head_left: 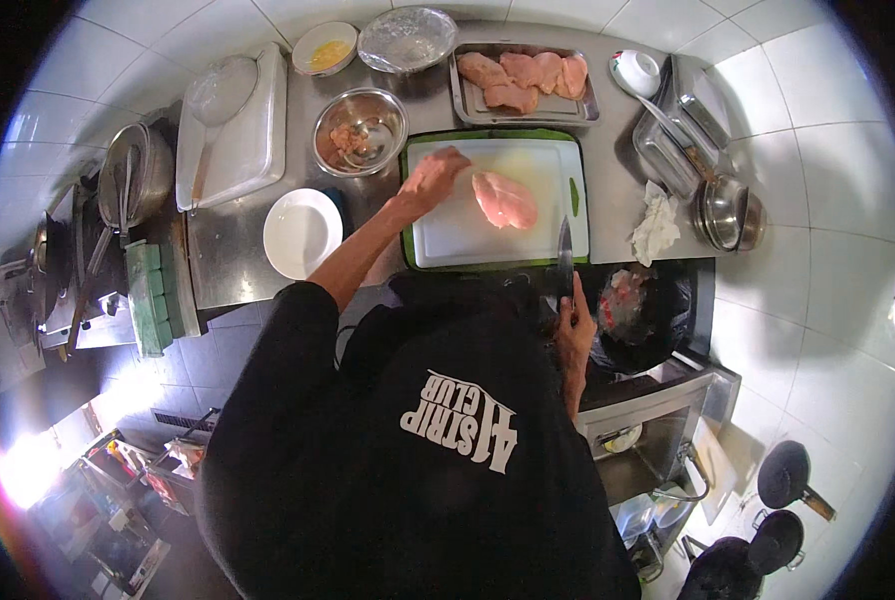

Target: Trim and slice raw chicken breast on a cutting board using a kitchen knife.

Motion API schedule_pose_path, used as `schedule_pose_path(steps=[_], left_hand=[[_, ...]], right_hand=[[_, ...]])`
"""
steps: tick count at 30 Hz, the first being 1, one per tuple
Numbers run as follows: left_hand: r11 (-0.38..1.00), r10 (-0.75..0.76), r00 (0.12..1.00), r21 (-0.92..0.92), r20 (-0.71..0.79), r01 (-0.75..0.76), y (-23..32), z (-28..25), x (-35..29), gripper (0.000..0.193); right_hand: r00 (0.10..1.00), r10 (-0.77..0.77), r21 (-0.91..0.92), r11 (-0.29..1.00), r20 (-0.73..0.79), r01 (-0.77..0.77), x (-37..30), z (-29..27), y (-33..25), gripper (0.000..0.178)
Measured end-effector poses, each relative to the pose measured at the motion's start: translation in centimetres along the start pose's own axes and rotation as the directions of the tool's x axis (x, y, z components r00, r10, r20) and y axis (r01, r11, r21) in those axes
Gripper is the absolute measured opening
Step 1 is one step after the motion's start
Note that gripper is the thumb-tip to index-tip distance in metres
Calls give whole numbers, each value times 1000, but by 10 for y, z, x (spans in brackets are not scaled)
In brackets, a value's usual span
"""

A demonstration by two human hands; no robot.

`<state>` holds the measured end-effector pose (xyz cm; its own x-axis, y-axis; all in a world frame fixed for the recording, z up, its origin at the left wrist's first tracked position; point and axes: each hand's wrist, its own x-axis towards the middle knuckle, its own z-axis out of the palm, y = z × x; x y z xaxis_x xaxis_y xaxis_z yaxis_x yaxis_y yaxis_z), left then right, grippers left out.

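My right hand [575,335] grips the handle of a kitchen knife [566,255], its blade pointing away from me at the right side of a white cutting board [438,235] with a green rim. On the board lies a pale pink raw chicken breast [505,200], apart from the knife. Above the board's upper left part, my left hand [436,178] is open, fingers loosely bent, with nothing visible in it. Behind the board, a metal tray [468,112] holds several raw chicken pieces [528,80]. A steel bowl [398,125] with small meat bits stands left of the board.
A white bowl [303,235] stands at the counter's front left. Farther back are a bowl of yellow stuff [325,50], a film-covered bowl [408,40] and a strainer [223,90] on a white tray. Right: crumpled paper [658,225], steel containers [683,110], a black-lined bin [658,320] below.
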<state>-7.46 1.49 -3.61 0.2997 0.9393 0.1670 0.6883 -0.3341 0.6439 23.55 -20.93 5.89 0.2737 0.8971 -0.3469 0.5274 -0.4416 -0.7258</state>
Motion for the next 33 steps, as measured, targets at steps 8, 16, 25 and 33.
schedule_pose_path(steps=[8,16,25,33], left_hand=[[946,325,919,-53,222,-321,23,0,5,13],[897,396,858,64,326,-438,-6,-2,20,11],[960,262,958,-130,118,-246,10,-14,0,13],[866,500,854,-109,144,-488,11,-2,7,9]], right_hand=[[989,-139,-1,990,-43,139,9,12,2,48],[997,-73,1,997,19,73,4,12,-10,47],[998,-65,-8,998,8,65,1,12,-13,47],[995,-94,52,994,42,92,3,10,-30,48]])
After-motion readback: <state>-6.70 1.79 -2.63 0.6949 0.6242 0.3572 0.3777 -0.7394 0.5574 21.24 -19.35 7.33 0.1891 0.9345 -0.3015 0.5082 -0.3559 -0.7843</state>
